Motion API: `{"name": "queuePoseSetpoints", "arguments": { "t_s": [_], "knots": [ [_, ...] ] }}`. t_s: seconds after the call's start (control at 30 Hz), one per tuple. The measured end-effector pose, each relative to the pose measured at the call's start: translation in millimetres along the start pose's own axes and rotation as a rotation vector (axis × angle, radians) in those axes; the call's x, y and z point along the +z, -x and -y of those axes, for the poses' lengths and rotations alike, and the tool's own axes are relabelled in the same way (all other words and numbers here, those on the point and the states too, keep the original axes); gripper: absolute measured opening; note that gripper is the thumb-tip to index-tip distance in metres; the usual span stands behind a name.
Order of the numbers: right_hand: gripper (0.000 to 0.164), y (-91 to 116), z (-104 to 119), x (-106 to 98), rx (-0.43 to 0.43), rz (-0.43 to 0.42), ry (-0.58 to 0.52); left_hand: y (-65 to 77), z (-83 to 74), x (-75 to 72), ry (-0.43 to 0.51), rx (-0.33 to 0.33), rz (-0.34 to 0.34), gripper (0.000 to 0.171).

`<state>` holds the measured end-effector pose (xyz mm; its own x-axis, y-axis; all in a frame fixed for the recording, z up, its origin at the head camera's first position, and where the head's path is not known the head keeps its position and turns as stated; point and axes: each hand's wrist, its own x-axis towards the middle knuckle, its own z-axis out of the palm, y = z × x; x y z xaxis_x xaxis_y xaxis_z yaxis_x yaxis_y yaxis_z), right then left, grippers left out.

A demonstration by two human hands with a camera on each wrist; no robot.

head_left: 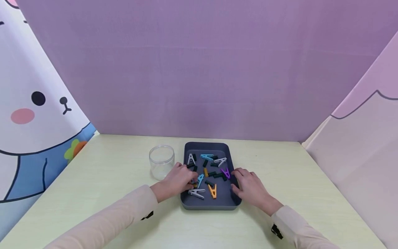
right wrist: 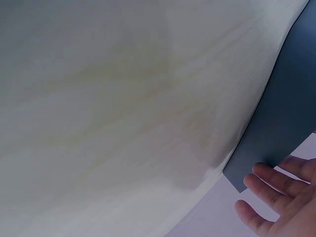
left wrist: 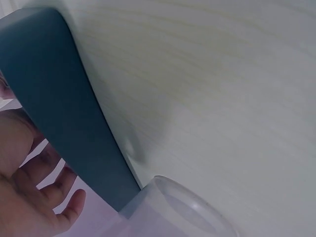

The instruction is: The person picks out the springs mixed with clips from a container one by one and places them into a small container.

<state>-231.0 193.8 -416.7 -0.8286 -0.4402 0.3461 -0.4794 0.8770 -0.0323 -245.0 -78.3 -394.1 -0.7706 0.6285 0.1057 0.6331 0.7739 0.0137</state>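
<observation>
A dark grey rectangular tray (head_left: 224,202) holds several plastic clips: an orange clip (head_left: 212,191), a purple clip (head_left: 226,173), blue clips and pale grey ones. Among these lie small dark ribbed pieces (head_left: 209,183) and a short yellow piece (head_left: 206,172). My left hand (head_left: 178,180) reaches over the left wall, fingers bent down among the pieces near a blue clip (head_left: 200,180). Its fingertips are partly hidden, so a grasp cannot be confirmed. My right hand (head_left: 252,187) lies at the tray's right rim, fingers loosely extended. In the right wrist view its fingers (right wrist: 276,180) are spread beside the wall.
A clear round jar (head_left: 161,162) stands on the pale table (head_left: 124,166), left of the tray and close behind my left hand. A purple backdrop (head_left: 199,69) rises beyond the table, with printed cloth panels on both sides.
</observation>
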Motion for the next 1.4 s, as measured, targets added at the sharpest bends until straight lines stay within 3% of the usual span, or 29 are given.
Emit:
{"name": "queuePoseSetpoints", "arguments": {
  "t_s": [0.53,1.1,1.4],
  "knots": [
    [0.038,-2.6,2.7,-0.6,0.024,0.025,0.003,-0.3,4.3,-3.1,0.040,0.027,-0.046,0.011],
    [0.034,-1.8,-2.6,-1.7,-0.019,0.012,-0.027,1.6,15.8,-22.5,0.039,0.043,-0.216,0.009],
    [0.036,-2.5,-8.1,-3.3,-0.067,0.019,-0.032,3.5,25.9,-35.9,0.016,0.015,-0.280,0.012]
  ]
}}
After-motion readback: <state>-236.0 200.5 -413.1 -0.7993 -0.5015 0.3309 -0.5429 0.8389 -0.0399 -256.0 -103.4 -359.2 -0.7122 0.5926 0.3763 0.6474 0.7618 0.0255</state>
